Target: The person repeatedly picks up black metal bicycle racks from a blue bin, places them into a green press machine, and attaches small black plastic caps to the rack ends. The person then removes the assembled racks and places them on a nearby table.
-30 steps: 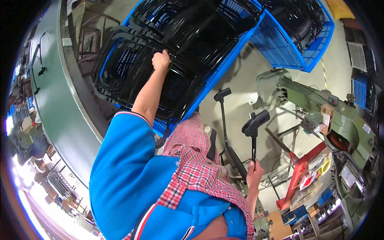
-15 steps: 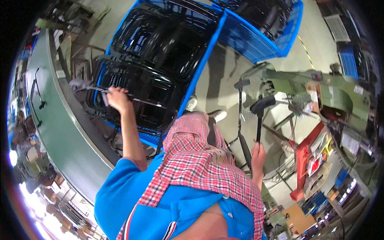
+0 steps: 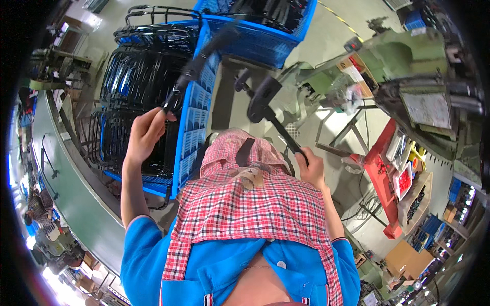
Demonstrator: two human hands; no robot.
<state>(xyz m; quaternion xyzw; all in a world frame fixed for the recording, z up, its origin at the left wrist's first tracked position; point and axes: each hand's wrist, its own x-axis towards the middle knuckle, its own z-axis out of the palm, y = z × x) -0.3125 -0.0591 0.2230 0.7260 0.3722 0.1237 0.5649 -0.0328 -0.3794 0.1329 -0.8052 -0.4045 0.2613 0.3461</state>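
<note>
My left hand (image 3: pixel 147 133) is closed on the lower end of a black bar (image 3: pixel 191 69), pinched between thumb and fingers. The bar slants up to the right, past the edge of a blue crate, and its thick far end is blurred. In my right hand (image 3: pixel 311 169) is a black rod with a T-shaped head (image 3: pixel 263 99), which leans up and left in front of my checked apron (image 3: pixel 250 204). Behind that head shows another dark end piece (image 3: pixel 243 81); whether it belongs to the same rod I cannot tell.
The blue crate (image 3: pixel 190 120) on my left is stacked with black tubular frames (image 3: pixel 138 81); a second blue crate (image 3: pixel 240 43) stands beyond it. A long green-topped bench (image 3: pixel 66 163) runs along the left. To the right are a green machine (image 3: pixel 408 53) and a red stand (image 3: pixel 380 176) with trays.
The bar in my left hand has swung from pointing left over the crate to pointing up and right. My right hand, with the rod, has come inward and up. The view has turned, shifting the crates left.
</note>
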